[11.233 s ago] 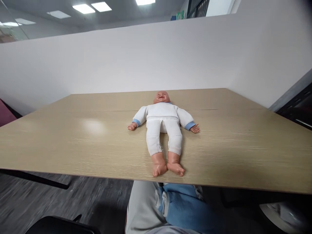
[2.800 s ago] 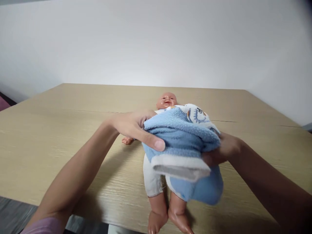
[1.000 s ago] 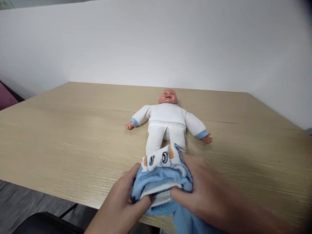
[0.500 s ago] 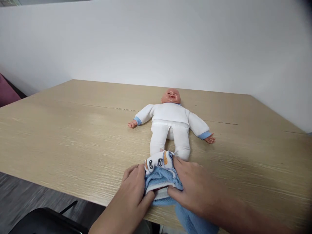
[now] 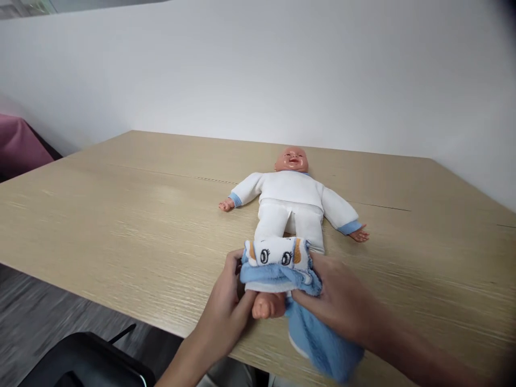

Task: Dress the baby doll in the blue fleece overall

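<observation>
A baby doll (image 5: 291,188) in a white top with blue cuffs lies on its back, feet towards me. Bunched around its lower legs are fluffy blue doll trousers (image 5: 270,273) with a white patch showing embroidered eyes. My left hand (image 5: 226,295) pinches the left edge of the bunched cloth, thumb underneath. On the other side, my right hand (image 5: 336,290) grips the right edge. One bare doll foot (image 5: 269,305) pokes out below the white-trimmed opening between my thumbs. A loose blue trouser leg (image 5: 322,341) hangs towards the table's front edge; the other foot is hidden.
The doll lies on a wide wooden table (image 5: 141,215) against a white wall (image 5: 258,70). A black chair (image 5: 84,363) stands at the lower left, below the table edge. Something pink (image 5: 20,145) shows at the far left.
My hands have pushed the bunched trousers up along the leg, and a doll foot now shows through the opening. The view has shifted slightly left.
</observation>
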Demonstrator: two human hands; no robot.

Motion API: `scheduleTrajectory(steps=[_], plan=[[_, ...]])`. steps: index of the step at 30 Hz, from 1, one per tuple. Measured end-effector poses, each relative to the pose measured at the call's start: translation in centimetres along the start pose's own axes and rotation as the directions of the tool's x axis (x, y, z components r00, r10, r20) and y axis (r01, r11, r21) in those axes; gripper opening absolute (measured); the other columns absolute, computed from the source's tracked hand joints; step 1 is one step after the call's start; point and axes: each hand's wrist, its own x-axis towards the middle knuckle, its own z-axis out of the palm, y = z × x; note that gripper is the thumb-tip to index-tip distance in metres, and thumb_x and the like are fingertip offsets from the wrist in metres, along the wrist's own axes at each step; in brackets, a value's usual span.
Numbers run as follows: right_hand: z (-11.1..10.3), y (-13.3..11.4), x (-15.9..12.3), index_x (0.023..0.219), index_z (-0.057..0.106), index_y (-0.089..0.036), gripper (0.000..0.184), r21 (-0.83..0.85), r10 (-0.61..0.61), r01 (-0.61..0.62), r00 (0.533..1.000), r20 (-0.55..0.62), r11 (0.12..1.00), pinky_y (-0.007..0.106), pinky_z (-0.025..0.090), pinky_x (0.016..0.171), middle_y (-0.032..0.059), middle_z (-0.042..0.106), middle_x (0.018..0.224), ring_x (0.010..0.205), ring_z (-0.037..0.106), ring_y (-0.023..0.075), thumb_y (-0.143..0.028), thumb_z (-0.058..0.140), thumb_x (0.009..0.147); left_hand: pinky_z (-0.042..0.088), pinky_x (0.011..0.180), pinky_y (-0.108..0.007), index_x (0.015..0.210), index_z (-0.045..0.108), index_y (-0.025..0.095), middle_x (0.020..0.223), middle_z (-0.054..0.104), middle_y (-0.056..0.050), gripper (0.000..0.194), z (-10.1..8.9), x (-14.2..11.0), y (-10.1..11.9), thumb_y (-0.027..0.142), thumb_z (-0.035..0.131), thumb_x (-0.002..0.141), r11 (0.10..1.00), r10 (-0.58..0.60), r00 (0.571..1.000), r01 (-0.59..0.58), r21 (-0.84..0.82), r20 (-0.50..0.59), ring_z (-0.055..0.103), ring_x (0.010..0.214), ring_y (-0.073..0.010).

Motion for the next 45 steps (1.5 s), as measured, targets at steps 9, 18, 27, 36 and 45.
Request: scheduleTrajectory(steps=[9, 18, 27, 36, 45], plan=[[-3.6, 2.9, 1.8, 0.127, 0.072, -0.021, 0.044, 0.107, -0.138, 0.131, 0.989, 0.059, 0.986, 0.041, 0.055, 0.105, 0.0092, 0.076, 0.125, 0.116, 0.07, 0.0321, -0.045, 0.085, 0.093, 0.047, 0.11, -0.038, 0.122, 0.059, 0.02, 0.13, 0.068, -0.009, 0.019, -3.2, 3.7, 2.9, 0.031, 0.054, 0.107, 0.995, 0.042, 0.994, -0.051, 0.091, 0.097, 0.064, 0.121, -0.0258], [-2.3, 7.6, 0.6, 0.146, 0.068, -0.027, 0.069, 0.781, 0.067, -0.192, 0.98, 0.189, 0.594, 0.031, 0.059, 0.102, 0.006, 0.077, 0.136, 0.111, 0.076, 0.0251, -0.043, 0.094, 0.085, 0.041, 0.123, -0.051, 0.155, 0.043, 0.032, 0.165, 0.044, -0.009, 0.057, -5.8, 4.6, 3.0, 0.051, 0.065, 0.106, 0.999, 0.016, 0.943, -0.028, 0.031, 0.333, 0.047, 0.147, -0.0308], [-1.5, 8.7, 0.5, 0.13, 0.077, -0.024, 0.048, 0.942, 0.106, -0.232, 0.971, 0.212, 0.243, 0.027, 0.063, 0.089, 0.008, 0.083, 0.115, 0.096, 0.081, 0.0222, -0.043, 0.091, 0.088, 0.035, 0.123, -0.048, 0.139, 0.064, 0.024, 0.149, 0.06, -0.009, 0.053, -3.4, 10.9, 7.3, 0.062, 0.066, 0.103, 0.763, 0.202, 0.833, -0.464, 0.451, 0.516, 0.046, 0.142, -0.0322], [-3.0, 11.0, 0.1, 0.113, 0.077, -0.019, 0.047, 0.693, -0.016, -0.165, 0.969, 0.246, 0.702, 0.029, 0.057, 0.083, 0.0044, 0.075, 0.106, 0.097, 0.07, 0.0234, -0.054, 0.092, 0.084, 0.05, 0.077, -0.027, 0.102, 0.068, 0.018, 0.095, 0.069, -0.001, 0.03, -0.1, 18.9, 8.6, 0.04, 0.083, 0.089, 0.991, 0.043, 0.451, -0.132, 0.019, 0.892, 0.065, 0.088, -0.0166], [-4.7, 8.7, -2.0, 0.092, 0.079, -0.024, 0.042, 0.705, 0.048, -0.096, 0.995, 0.088, 0.702, 0.026, 0.049, 0.066, 0.0003, 0.063, 0.081, 0.074, 0.058, 0.0182, -0.062, 0.092, 0.081, 0.055, 0.082, -0.025, 0.116, 0.067, 0.025, 0.107, 0.07, 0.001, 0.059, 1.6, 19.2, 6.0, 0.028, 0.101, 0.069, 0.999, -0.007, 0.341, 0.039, -0.006, 0.94, 0.067, 0.096, -0.0171]])
